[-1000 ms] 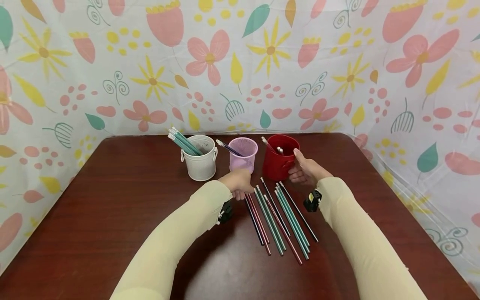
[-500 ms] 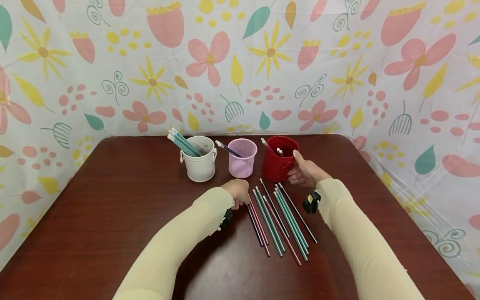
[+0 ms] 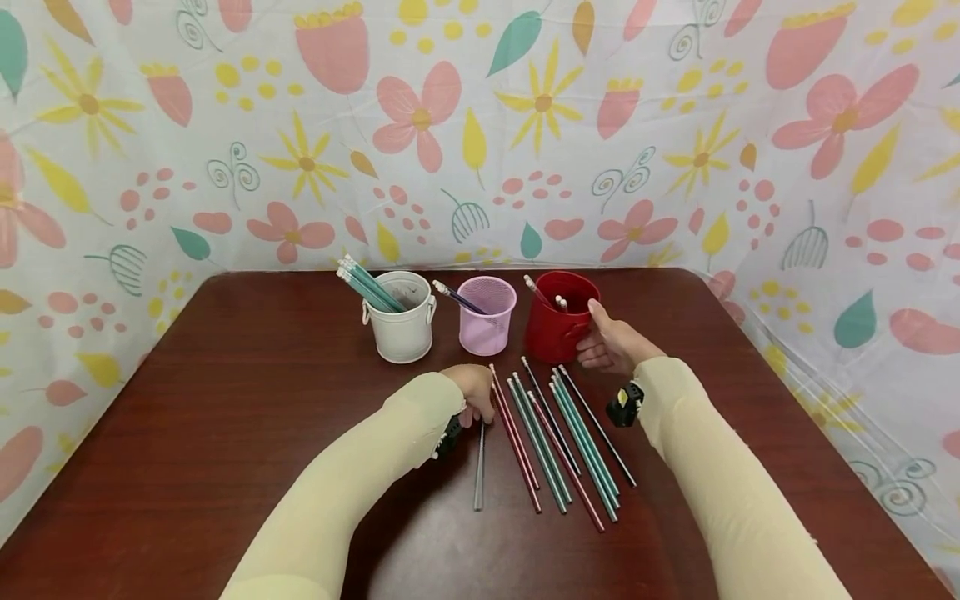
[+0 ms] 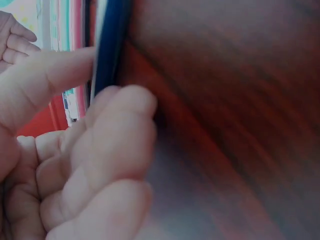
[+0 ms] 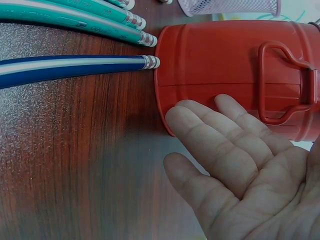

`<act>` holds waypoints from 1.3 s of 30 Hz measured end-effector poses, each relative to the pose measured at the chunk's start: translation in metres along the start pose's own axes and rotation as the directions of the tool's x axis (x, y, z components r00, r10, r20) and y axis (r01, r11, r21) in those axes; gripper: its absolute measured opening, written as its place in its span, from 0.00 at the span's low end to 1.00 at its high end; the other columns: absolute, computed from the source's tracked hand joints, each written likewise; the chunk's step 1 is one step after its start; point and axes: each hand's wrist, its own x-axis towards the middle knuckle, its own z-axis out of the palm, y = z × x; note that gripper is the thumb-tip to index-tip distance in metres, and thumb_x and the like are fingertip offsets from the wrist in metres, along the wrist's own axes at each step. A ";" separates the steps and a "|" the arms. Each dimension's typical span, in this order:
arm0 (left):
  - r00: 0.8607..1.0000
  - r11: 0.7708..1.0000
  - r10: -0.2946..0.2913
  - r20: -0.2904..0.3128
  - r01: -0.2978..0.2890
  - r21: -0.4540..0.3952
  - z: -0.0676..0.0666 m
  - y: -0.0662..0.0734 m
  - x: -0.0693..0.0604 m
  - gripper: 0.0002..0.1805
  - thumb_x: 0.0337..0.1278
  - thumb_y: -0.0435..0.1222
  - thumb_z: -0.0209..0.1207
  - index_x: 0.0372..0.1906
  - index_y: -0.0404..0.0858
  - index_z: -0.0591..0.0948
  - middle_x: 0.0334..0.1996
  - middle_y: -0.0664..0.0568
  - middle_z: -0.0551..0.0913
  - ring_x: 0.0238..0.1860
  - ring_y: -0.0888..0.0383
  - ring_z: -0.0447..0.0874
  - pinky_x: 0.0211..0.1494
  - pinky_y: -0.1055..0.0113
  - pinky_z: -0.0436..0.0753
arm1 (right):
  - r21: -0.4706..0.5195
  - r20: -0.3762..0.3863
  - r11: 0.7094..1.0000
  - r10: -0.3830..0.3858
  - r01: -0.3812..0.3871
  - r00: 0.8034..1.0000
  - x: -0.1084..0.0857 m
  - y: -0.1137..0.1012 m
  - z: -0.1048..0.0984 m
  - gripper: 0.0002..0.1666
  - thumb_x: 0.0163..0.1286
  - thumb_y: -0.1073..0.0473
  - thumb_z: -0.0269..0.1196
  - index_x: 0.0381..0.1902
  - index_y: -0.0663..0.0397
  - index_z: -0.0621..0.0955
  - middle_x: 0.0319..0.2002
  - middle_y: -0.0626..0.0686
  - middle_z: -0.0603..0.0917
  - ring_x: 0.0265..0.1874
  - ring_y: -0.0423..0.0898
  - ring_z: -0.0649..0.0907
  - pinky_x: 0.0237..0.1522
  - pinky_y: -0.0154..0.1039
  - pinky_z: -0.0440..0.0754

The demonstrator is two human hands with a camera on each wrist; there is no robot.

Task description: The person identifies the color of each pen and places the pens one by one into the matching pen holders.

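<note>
- Table point(image 3: 225, 458): flat beneath all fingers, so pencils lie spread.
- Red bucket point(image 3: 551, 333): upright, just beside the fingers of the right hand point(image 3: 611, 340); those extend uncurled, probably steadying it. Contact unclear.
- White bucket point(image 3: 402, 337), pink mesh cup point(image 3: 483, 333): past the fingers of the left hand point(image 3: 474, 392), mouths up, pencils leaning in.
- Loose pencils point(image 3: 543, 439): between both hands' fingers, eraser ends away from the person, likely for easy pickup.
- Dark blue pencil point(image 4: 111, 40): pinched in left fingers, most shaft left free.
</note>
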 end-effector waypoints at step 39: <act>0.467 0.901 0.164 -0.869 -0.429 -0.061 -0.130 0.014 -0.121 0.05 0.47 0.32 0.65 0.30 0.33 0.85 0.29 0.47 0.87 0.34 0.55 0.83 0.38 0.69 0.78 | -0.030 0.010 0.999 -0.012 0.013 1.000 0.002 0.000 0.000 0.56 0.71 0.28 0.27 0.61 0.79 0.65 0.57 0.72 0.74 0.51 0.59 0.80 0.63 0.57 0.66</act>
